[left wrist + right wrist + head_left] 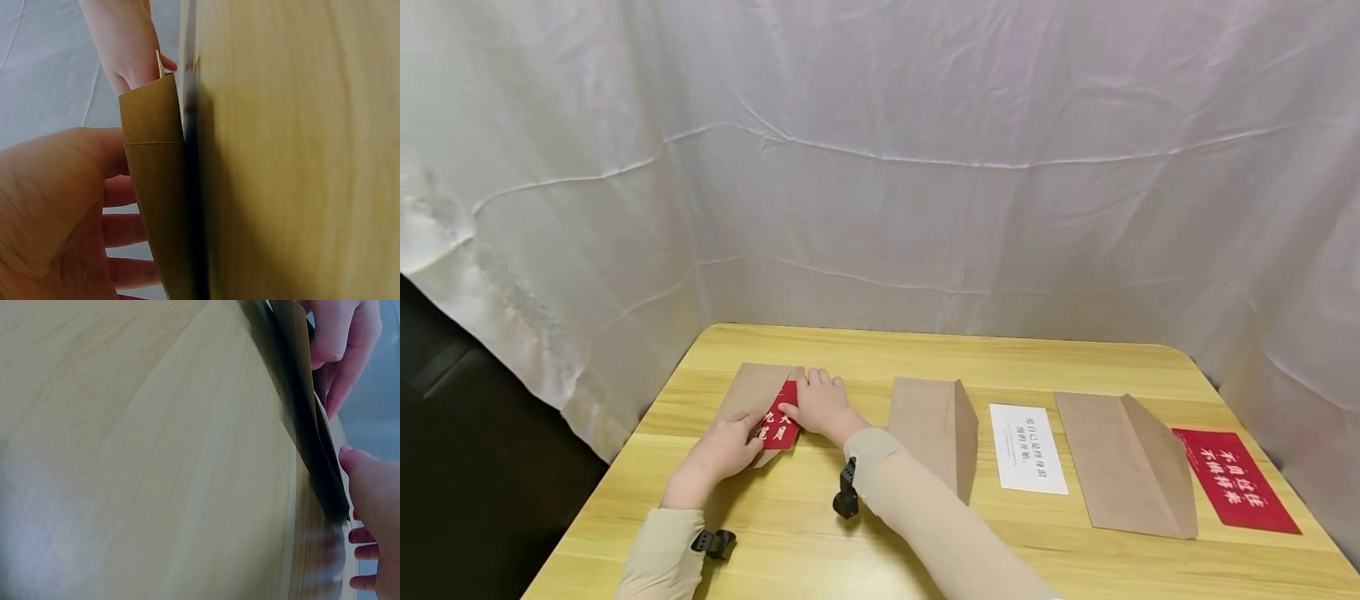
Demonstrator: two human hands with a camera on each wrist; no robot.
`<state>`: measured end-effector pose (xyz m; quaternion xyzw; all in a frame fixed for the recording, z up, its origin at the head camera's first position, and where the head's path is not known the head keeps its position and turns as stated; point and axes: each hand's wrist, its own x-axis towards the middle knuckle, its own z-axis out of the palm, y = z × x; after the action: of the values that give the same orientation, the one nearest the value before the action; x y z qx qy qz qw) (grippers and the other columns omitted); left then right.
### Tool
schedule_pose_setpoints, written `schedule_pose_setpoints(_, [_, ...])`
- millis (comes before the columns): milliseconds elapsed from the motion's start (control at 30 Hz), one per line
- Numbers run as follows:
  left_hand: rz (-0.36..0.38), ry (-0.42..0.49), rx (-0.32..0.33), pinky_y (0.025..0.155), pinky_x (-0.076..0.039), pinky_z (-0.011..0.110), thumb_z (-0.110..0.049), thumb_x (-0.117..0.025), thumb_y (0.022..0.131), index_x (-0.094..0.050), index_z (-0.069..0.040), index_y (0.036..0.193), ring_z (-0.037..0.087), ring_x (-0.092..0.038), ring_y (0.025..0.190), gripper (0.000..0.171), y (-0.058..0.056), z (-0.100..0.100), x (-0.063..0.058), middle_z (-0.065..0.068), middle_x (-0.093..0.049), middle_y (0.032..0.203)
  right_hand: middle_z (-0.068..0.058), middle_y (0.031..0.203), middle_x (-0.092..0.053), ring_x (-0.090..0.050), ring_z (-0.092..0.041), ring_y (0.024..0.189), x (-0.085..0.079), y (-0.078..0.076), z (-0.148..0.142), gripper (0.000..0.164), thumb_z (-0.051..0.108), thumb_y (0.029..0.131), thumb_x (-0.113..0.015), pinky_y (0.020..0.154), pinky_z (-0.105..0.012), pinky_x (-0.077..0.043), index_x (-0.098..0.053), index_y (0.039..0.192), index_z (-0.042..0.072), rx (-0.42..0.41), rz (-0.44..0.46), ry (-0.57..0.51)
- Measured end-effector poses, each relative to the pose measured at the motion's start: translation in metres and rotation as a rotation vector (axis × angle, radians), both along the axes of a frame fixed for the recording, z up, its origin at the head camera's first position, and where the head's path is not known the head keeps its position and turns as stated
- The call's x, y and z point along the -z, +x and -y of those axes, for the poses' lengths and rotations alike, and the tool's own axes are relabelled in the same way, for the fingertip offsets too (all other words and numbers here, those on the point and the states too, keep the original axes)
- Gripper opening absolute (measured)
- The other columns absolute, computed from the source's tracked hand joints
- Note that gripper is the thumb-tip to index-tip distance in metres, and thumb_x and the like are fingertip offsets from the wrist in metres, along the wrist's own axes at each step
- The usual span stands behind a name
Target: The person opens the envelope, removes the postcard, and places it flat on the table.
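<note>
At the left of the table, a red card [784, 423] with white characters lies over a brown paper envelope [747, 392]. My left hand [730, 443] grips the near-left side of the envelope, its fingertips by the card's left edge. From the right, my right hand [823, 408] holds the card's right side, thumb on its printed face. In the left wrist view, the envelope [153, 119] stands slightly tilted off the table between the two hands. Seen from the right wrist, the paper is edge-on and dark, so how deep the card sits is hidden.
Rightward along the wooden table [790, 550] lie another brown envelope [922, 425], a white card [1028, 450], a third envelope [1120, 467] with its flap raised, and a second red card [1236, 479]. A pale curtain [925, 208] hangs behind the table.
</note>
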<state>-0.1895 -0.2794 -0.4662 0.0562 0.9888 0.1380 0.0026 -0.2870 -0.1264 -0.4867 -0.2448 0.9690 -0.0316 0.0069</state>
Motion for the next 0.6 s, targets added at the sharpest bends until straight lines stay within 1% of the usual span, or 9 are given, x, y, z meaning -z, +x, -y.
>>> schedule_pose_setpoints(133, [-0.003, -0.004, -0.001, 0.102, -0.045, 0.058, -0.02, -0.06, 0.091, -0.053, 0.003, 0.136, 0.046, -0.055, 0.122, 0.051, -0.0015, 0.0012, 0.0026, 0.027, -0.057, 0.134, -0.005, 0.144, -0.048, -0.042, -0.02, 0.133, -0.0019, 0.0012, 0.0042, 0.076, 0.065, 0.095, -0.038, 0.108, -0.041, -0.038, -0.034, 0.152, 0.014, 0.033, 0.001, 0.028])
schedule_pose_setpoints(267, [-0.008, 0.002, -0.002, 0.102, -0.045, 0.058, -0.02, -0.059, 0.091, -0.053, 0.003, 0.136, 0.046, -0.056, 0.121, 0.05, -0.0018, 0.0015, 0.0033, 0.028, -0.057, 0.133, -0.005, 0.142, -0.048, -0.043, -0.02, 0.13, -0.0009, 0.0008, 0.0066, 0.075, 0.064, 0.096, -0.039, 0.106, -0.04, -0.039, -0.036, 0.151, 0.014, 0.043, -0.019, 0.039])
schedule_pose_setpoints(467, [-0.02, -0.001, 0.005, 0.101, -0.045, 0.057, -0.019, -0.059, 0.092, -0.055, 0.002, 0.135, 0.045, -0.057, 0.121, 0.048, -0.0005, 0.0012, 0.0017, 0.027, -0.058, 0.132, -0.004, 0.139, -0.046, -0.041, -0.018, 0.127, 0.0052, -0.0025, 0.0047, 0.077, 0.065, 0.095, -0.04, 0.102, -0.036, -0.04, -0.033, 0.152, 0.014, 0.022, -0.071, 0.053])
schedule_pose_setpoints(600, [-0.023, 0.001, 0.005, 0.102, -0.045, 0.057, -0.017, -0.059, 0.091, -0.055, 0.001, 0.134, 0.046, -0.055, 0.122, 0.048, 0.0009, 0.0008, 0.0007, 0.027, -0.057, 0.133, -0.004, 0.134, -0.047, -0.041, -0.018, 0.125, 0.0059, -0.0042, -0.0005, 0.075, 0.065, 0.094, -0.042, 0.102, -0.036, -0.04, -0.038, 0.149, 0.013, -0.001, -0.094, 0.055])
